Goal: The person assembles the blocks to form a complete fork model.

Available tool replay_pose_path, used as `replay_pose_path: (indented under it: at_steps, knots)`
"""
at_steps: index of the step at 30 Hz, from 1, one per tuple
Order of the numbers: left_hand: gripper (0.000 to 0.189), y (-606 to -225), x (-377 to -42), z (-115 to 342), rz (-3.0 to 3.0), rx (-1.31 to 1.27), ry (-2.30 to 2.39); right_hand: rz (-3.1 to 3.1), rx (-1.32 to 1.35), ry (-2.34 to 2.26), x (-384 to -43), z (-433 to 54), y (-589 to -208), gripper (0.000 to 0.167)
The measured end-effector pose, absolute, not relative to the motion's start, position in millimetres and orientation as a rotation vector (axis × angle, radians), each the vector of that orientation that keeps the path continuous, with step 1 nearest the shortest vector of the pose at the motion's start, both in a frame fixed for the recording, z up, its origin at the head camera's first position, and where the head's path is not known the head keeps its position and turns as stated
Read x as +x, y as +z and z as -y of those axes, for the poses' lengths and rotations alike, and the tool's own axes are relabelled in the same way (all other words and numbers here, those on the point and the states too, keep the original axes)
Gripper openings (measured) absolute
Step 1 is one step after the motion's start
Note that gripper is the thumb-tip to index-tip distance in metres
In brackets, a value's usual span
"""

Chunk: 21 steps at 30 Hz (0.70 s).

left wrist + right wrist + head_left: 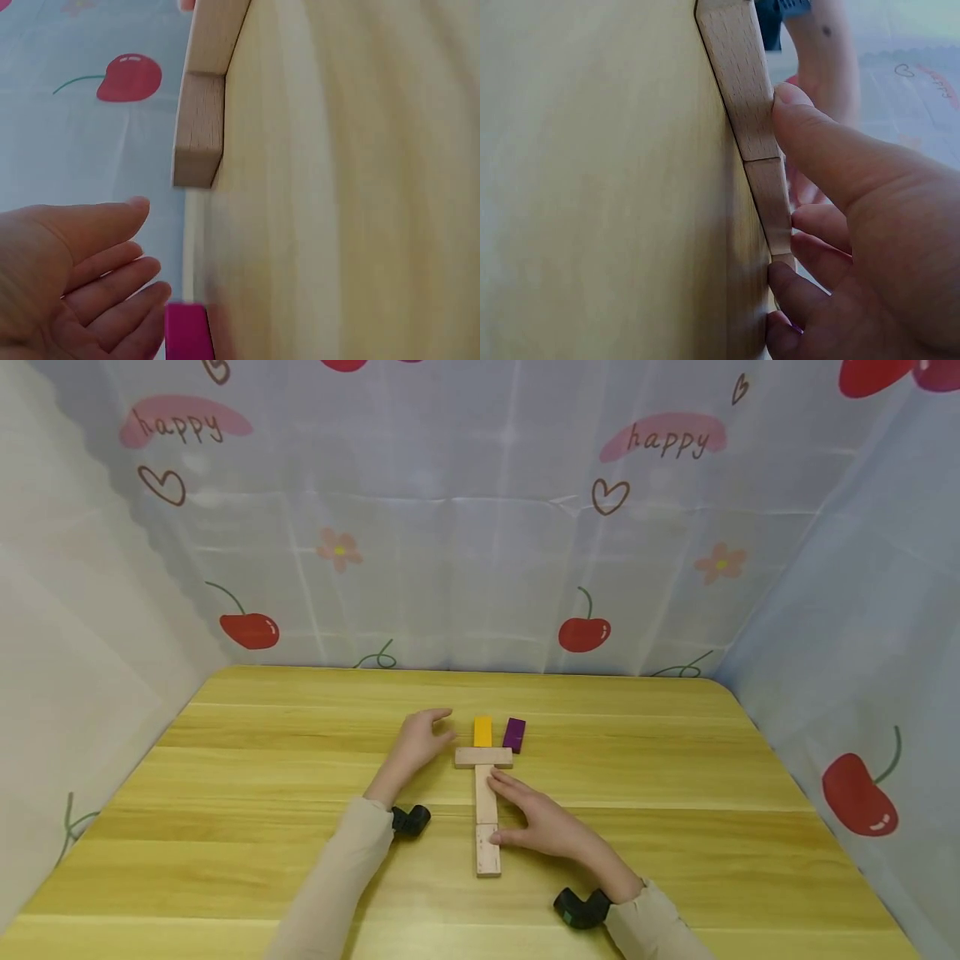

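Pale wooden blocks lie end to end in a column on the table, topped by a wooden crosspiece. A yellow block stands beyond the crosspiece, with a purple block to its right. My right hand rests along the column's right side, its thumb and fingertips against the wood. To the left of the crosspiece my left hand hovers with fingers loosely bent and holds nothing. In the left wrist view a magenta block shows beside its fingertips, partly cut off by the frame.
The light wood-grain table reaches back to a curtain printed with cherries and hearts. Curtains also hang at both sides. A black wrist device sits at the left wrist, another at the right.
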<state>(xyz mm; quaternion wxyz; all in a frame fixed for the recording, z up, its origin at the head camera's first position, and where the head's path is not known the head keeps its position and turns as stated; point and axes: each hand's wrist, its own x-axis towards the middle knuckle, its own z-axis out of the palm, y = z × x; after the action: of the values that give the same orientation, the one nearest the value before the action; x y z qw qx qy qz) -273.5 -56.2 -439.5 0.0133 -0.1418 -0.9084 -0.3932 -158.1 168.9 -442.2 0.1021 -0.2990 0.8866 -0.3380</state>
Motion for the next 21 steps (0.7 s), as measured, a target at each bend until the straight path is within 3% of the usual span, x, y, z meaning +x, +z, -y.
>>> replay_pose_path:
  at_steps: [9, 21]
  knots:
    - [0.045, -443, -261, 89, 2.831, -0.442, -1.149, -2.622, -0.88, -0.987, -159, -169, -443, 0.077]
    - [0.034, -459, -258, 100, 2.757, -0.514, -1.169, -2.611, -0.854, -1.005, -158, -168, -443, 0.078]
